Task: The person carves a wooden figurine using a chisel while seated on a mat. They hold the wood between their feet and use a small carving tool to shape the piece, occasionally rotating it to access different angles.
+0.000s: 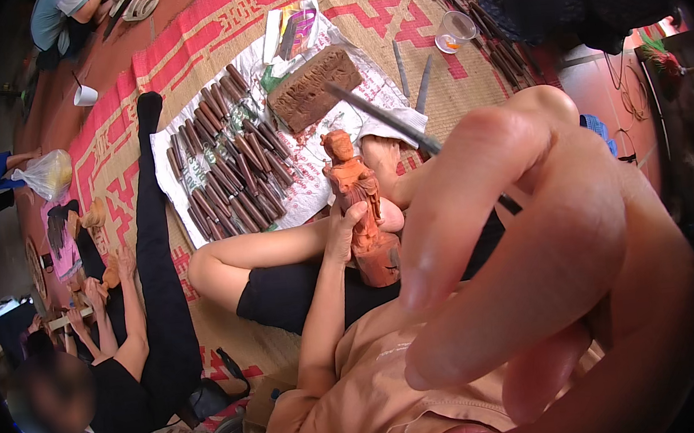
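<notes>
My left hand point(342, 232) is wrapped round the lower part of a carved reddish wooden figurine point(348, 179), which stands upright on its block-like base over my crossed legs. Very close to the camera, my right hand point(549, 230) looms large with curled fingers. Between those fingers runs a slim dark metal file point(379, 115), its tip pointing up and left above the figurine; its far end is hidden by the hand. Just beyond the figurine lies a white cloth point(176, 133), bearing rows of dark-handled carving chisels point(229, 165) and a rough brown block point(314, 90).
Two metal blades point(424, 84) and a clear plastic cup point(456, 31) rest on the red-patterned mat point(204, 30). More dark-handled tools point(507, 59) lie at the far right. On the left, a person in black point(120, 380) works with wood, legs stretched across the mat.
</notes>
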The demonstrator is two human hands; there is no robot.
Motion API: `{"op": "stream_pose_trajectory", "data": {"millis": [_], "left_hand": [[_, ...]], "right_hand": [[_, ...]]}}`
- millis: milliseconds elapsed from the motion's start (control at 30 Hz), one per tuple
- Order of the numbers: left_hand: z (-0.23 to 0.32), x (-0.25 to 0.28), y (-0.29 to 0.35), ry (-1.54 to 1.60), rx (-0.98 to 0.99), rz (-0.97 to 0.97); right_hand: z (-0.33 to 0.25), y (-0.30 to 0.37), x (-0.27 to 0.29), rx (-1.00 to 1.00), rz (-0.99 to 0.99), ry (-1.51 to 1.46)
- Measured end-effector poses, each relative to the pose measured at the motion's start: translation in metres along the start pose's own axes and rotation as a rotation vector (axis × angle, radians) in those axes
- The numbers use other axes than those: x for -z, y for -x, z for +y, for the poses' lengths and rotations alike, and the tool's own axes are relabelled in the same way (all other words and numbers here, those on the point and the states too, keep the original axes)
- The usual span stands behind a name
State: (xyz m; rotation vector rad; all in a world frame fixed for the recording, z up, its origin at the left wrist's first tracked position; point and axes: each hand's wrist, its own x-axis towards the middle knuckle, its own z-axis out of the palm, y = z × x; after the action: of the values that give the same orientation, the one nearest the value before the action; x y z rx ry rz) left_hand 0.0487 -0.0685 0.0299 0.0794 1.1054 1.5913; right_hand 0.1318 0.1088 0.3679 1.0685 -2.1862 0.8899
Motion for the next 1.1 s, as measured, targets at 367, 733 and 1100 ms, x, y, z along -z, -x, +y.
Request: {"op": "stream_pose_trajectory", "data": {"millis": [367, 733, 1100], "left_hand": [[0.004, -0.006, -0.004, -0.204, -0.075, -0.03], [0.006, -0.02, -0.005, -0.272, -0.098, 0.096], [0.009, -0.024, -0.004, -0.303, -0.157, 0.052]], "right_hand": [[0.01, 0.019, -0.015, 0.01, 0.018, -0.028], [0.049, 0.169, -0.114, -1.063, 0.578, -0.297], [0.037, 0.204, -0.186, -1.088, 0.72, -0.248]]}}
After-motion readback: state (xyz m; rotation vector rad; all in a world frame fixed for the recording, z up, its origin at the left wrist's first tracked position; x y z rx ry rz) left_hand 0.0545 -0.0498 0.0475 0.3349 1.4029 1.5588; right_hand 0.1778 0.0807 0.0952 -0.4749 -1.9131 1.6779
